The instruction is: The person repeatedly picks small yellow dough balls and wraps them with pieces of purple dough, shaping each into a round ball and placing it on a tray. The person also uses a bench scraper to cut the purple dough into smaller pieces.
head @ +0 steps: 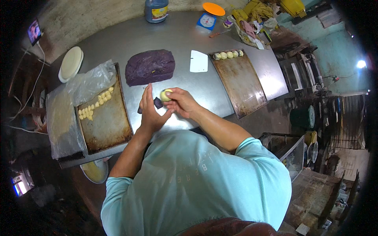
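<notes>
My right hand [180, 102] holds a round pale-yellow dough ball [166, 95] between thumb and fingers; a dark patch shows on its side. My left hand [151, 110] is raised beside it, palm towards the ball, fingers extended, with nothing seen in it. Small dark purple pieces [158, 103] lie on the metal table by the left hand. Beyond them rests a large block of purple dough or paste [150, 66]. On the right, a baking tray [240, 85] bears a row of several pale balls [229, 55] at its far end. The left baking tray [106, 129] carries several small yellow dough pieces [101, 101].
A white flat scraper or card [199, 61] lies between block and right tray. Plastic sheeting [91, 82] partly covers the left tray; pale lids [71, 63] are nearby. Along the back stand a jug [156, 11], a blue scale [206, 21] and a heap of cloths and bags [251, 26].
</notes>
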`<state>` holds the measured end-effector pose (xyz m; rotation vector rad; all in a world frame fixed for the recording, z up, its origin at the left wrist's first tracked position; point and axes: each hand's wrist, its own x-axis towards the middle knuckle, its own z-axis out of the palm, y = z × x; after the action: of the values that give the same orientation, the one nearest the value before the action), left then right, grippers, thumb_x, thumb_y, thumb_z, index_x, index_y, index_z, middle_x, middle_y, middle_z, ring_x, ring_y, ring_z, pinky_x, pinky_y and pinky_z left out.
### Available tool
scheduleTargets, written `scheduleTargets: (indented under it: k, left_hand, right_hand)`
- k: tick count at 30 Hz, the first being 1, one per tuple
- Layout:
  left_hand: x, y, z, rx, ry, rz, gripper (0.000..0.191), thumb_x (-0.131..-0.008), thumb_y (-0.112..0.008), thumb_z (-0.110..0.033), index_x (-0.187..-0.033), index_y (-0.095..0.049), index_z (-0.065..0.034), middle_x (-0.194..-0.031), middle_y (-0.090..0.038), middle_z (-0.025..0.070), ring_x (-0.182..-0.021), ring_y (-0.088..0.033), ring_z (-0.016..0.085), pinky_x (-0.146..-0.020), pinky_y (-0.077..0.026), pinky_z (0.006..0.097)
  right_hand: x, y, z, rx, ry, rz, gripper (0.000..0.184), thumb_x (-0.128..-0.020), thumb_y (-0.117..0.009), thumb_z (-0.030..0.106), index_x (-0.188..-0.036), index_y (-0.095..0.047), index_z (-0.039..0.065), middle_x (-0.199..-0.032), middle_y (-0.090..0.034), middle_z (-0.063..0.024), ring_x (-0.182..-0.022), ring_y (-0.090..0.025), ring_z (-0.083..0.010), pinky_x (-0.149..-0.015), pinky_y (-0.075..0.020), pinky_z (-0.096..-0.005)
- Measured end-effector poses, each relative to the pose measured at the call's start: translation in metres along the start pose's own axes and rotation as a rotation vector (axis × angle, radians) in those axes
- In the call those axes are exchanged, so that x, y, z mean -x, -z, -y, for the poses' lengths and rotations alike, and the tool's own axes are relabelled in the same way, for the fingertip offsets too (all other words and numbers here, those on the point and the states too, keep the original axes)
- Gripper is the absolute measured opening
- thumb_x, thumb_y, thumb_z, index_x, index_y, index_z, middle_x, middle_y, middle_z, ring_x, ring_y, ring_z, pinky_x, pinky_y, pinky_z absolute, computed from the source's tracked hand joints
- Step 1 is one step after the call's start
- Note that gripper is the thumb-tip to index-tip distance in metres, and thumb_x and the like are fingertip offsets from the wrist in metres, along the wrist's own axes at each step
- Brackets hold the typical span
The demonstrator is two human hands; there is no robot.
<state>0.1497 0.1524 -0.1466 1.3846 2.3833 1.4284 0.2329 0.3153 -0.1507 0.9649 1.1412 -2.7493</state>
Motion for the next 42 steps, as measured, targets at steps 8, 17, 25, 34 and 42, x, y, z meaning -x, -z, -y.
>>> scheduleTargets:
  k: [8,17,25,34,42]
  left_hand:
    - [-0.003,-0.054,0.018,-0.035,0.226,0.149,0.059,-0.083,-0.077,-0.017,-0.137,-0.056,-0.0037,-0.138,-0.055,0.0202,-0.13,-0.052,0.036,-0.11,-0.041,0.0432]
    - [-0.024,-0.147,-0.007,-0.29,0.469,0.627,0.081,-0.086,-0.076,-0.044,-0.151,-0.043,-0.0085,-0.156,-0.038,0.0263,-0.147,-0.035,0.04,-0.118,-0.032,0.0503]
    - [-0.046,-0.162,-0.03,-0.478,0.696,0.938,0.109,-0.082,-0.069,-0.069,-0.161,-0.022,-0.0097,-0.168,-0.011,0.0231,-0.156,-0.009,0.041,-0.122,-0.013,0.0615]
    - [-0.06,-0.162,-0.031,-0.465,0.769,1.055,0.109,-0.08,-0.072,-0.068,-0.162,-0.023,-0.0135,-0.169,-0.004,0.0219,-0.157,-0.002,0.04,-0.123,-0.01,0.0611]
    - [-0.059,-0.159,-0.025,-0.423,0.764,1.093,0.11,-0.08,-0.071,-0.069,-0.162,-0.024,-0.0136,-0.169,-0.002,0.0246,-0.156,-0.002,0.042,-0.122,-0.013,0.062]
  right_hand:
    - [-0.016,0.22,0.083,0.095,0.221,-0.354,0.028,-0.096,-0.065,0.02,-0.121,-0.062,0.009,-0.1,-0.068,-0.0056,-0.079,-0.061,-0.013,-0.069,-0.0527,-0.0275]
    - [-0.035,0.35,0.149,1.654,0.459,-0.76,0.069,-0.087,-0.07,0.05,-0.141,-0.054,0.008,-0.145,-0.05,-0.0161,-0.131,-0.047,-0.0406,-0.108,-0.0381,-0.0561]
    - [-0.064,0.325,0.2,1.936,0.532,-0.601,0.082,-0.095,-0.047,0.07,-0.153,-0.041,0.013,-0.16,-0.03,-0.0171,-0.149,-0.022,-0.0465,-0.113,-0.0194,-0.0714]
    - [-0.069,0.378,0.23,1.742,0.523,-0.883,0.072,-0.095,-0.059,0.051,-0.153,-0.04,0.013,-0.157,-0.039,-0.0131,-0.149,-0.026,-0.0441,-0.114,-0.0184,-0.0718]
    - [-0.052,0.419,0.259,1.372,0.433,-0.654,0.054,-0.087,-0.068,0.023,-0.138,-0.057,0.009,-0.119,-0.069,-0.013,-0.109,-0.065,-0.0334,-0.096,-0.0503,-0.0473]
